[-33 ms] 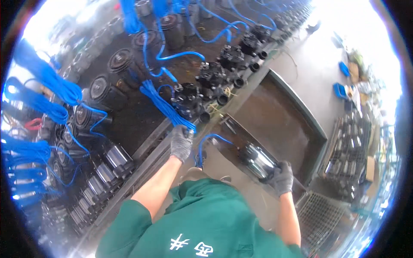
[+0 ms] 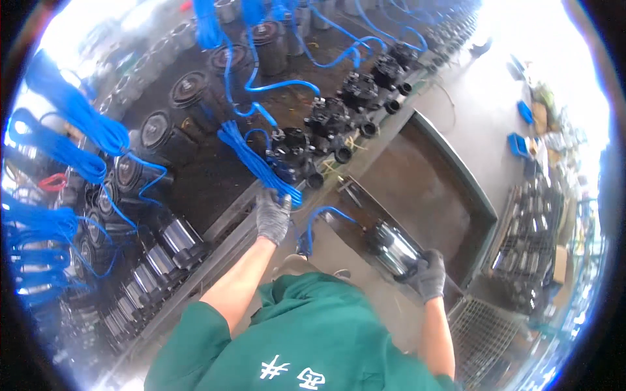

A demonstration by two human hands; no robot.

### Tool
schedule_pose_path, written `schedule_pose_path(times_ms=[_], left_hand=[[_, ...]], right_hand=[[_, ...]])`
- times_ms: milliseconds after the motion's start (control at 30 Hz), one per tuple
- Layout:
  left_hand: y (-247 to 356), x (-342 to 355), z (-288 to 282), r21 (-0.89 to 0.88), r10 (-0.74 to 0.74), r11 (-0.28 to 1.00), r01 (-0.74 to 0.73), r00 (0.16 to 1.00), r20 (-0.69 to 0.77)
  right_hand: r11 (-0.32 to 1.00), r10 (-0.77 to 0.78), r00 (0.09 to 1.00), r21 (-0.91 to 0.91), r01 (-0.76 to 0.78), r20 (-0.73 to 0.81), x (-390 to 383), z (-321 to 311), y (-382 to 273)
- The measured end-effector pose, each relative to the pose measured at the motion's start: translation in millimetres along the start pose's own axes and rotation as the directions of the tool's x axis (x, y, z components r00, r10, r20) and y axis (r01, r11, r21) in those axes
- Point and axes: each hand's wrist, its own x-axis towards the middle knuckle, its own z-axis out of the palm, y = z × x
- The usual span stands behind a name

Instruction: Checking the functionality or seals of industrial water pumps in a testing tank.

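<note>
My left hand (image 2: 272, 217), in a grey glove, grips the near end of a long bundle of blue cable (image 2: 251, 159). The bundle slants over the edge of the dark workbench, beside a black pump housing (image 2: 290, 146). Low on the right, my gloved right hand (image 2: 427, 277) is closed around the end of a shiny metal motor cylinder (image 2: 394, 249). That cylinder lies tilted, its far end toward the bench. A blue cable (image 2: 326, 210) curves from its far end toward my left hand. Most of the right fingers are hidden behind the cylinder.
Black pump housings (image 2: 358, 90) line the bench edge. Lidded dark cylinders (image 2: 156, 130) and hanging blue cable coils (image 2: 78, 111) fill the left. Metal cylinders (image 2: 179, 236) stand at lower left. A brown metal tray (image 2: 427, 186) and a wire basket (image 2: 482, 332) are on the right.
The bench and its parts sit slightly farther right and lower in the picture. Both hands keep nearly the same place and hold.
</note>
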Motion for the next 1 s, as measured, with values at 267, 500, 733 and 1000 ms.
schedule_pose_path(times_ms=[267, 500, 733, 1000], left_hand=[[-8.2, 53.3, 23.9, -0.175, -0.13, 0.979, 0.105, 0.982, -0.139], [-20.4, 31.3, -37.0, -0.39, -0.475, 0.812, 0.433, 0.88, -0.013], [20.8, -111.9, -157.5, -0.6, -0.123, 0.799, 0.034, 0.986, -0.108], [109.4, -181.7, -289.8, -0.65, 0.144, 0.682, -0.337, 0.932, -0.332]], right_hand=[[0.903, 0.288, 0.906, 0.228, -0.365, 0.31, 9.9, -11.9, 13.6], [0.548, 0.179, 0.823, 0.64, -0.538, 0.539, 19.4, -3.5, 40.3], [0.677, 0.004, 0.862, 0.633, -0.376, 0.507, 13.8, 3.7, 44.5], [0.578, -0.109, 0.734, 0.644, -0.502, 0.67, 14.0, 33.6, -116.1]])
